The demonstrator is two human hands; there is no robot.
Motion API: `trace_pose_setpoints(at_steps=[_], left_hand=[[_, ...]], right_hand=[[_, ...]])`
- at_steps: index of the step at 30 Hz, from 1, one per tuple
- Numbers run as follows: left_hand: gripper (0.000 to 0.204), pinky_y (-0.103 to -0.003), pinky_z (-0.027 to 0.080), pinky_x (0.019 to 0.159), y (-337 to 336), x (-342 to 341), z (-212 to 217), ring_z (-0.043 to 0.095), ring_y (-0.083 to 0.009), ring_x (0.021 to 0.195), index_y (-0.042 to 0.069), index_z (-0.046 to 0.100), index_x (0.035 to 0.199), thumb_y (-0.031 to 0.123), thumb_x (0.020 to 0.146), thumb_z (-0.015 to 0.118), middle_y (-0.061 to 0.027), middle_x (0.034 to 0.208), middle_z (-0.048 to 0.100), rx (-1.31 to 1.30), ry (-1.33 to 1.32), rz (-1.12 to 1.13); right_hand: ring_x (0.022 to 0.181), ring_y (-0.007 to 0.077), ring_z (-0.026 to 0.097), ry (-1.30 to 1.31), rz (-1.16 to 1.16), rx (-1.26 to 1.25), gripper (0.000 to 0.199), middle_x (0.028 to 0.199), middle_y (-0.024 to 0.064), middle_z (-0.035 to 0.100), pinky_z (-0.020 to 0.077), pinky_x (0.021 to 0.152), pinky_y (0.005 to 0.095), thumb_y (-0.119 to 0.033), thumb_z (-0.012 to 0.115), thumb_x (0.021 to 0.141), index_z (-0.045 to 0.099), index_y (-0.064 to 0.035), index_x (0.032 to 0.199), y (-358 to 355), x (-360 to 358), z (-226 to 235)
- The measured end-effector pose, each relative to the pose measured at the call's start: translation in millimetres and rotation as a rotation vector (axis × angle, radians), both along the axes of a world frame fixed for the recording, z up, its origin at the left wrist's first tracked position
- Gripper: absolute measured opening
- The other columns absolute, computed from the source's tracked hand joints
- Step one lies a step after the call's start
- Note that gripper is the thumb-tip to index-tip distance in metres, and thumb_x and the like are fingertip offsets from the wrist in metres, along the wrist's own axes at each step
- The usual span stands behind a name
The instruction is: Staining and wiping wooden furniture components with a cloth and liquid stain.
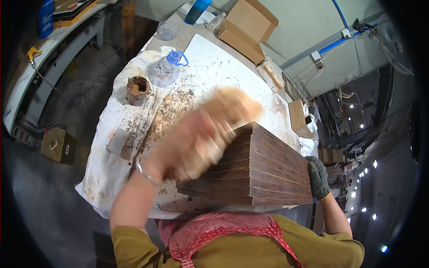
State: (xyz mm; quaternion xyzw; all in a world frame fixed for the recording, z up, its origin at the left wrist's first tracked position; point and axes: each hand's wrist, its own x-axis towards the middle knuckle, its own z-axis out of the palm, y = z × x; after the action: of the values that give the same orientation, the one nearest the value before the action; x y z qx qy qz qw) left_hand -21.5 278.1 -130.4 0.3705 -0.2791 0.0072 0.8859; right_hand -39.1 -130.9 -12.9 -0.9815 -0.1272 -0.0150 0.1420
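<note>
A stack of dark brown wooden boards [268, 172] lies on the stained white work table [210, 76] right in front of me. My left hand [210, 131] is blurred with motion over the stack's top left end, in a pale orange glove or holding a pad; I cannot tell which. A metal bangle sits on that wrist. My right hand [318, 177], in a grey knit glove, presses flat against the right end of the stack.
A rusty tin [138, 90] and a clear plastic bottle with a blue cap [166, 68] stand at the table's left. A small grey block [118, 141] lies near the left edge. Cardboard boxes [247, 27] sit at the far end. A bench [53, 49] runs along the left.
</note>
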Motion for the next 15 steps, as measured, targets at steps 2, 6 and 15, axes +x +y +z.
trace_pose_setpoints(at_steps=[2, 6, 15], left_hand=[[0.073, -0.036, 0.051, 0.087, -18.7, -12.0, 1.6, 0.052, -0.0269, 0.119, -0.001, 0.050, 0.127, 0.056, 0.082, 0.060, -0.0186, 0.132, 0.047, 0.620, -0.612, 0.681], [0.040, -0.033, 0.049, 0.077, -18.5, -0.3, 27.2, 0.062, -0.0227, 0.094, -0.001, 0.061, 0.108, 0.032, 0.085, 0.065, -0.0105, 0.103, 0.065, 0.724, -0.632, 0.768], [0.048, -0.023, 0.043, 0.085, 1.1, 13.2, 0.1, 0.053, -0.0091, 0.099, 0.001, 0.049, 0.119, 0.035, 0.089, 0.063, -0.0040, 0.110, 0.058, 0.027, 0.174, -0.001]], right_hand=[[0.097, 0.0362, 0.055, -0.041, 0.113, -0.113, 0.032, 0.103, 0.0209, 0.061, 0.0418, 0.089, 0.0409, -0.022, 0.043, 0.095, 0.060, 0.0033, 0.104, 14.0, -0.3, 4.3], [0.097, 0.0366, 0.055, 0.006, 0.048, -0.064, 0.032, 0.102, 0.0212, 0.060, 0.0418, 0.088, 0.0407, -0.023, 0.042, 0.096, 0.060, 0.0033, 0.103, 16.7, 3.7, 4.7], [0.093, 0.0332, 0.056, -0.020, 0.033, 0.006, 0.031, 0.099, 0.0194, 0.061, 0.0428, 0.085, 0.0396, -0.023, 0.045, 0.095, 0.059, 0.0032, 0.102, 10.2, 6.0, -0.8]])
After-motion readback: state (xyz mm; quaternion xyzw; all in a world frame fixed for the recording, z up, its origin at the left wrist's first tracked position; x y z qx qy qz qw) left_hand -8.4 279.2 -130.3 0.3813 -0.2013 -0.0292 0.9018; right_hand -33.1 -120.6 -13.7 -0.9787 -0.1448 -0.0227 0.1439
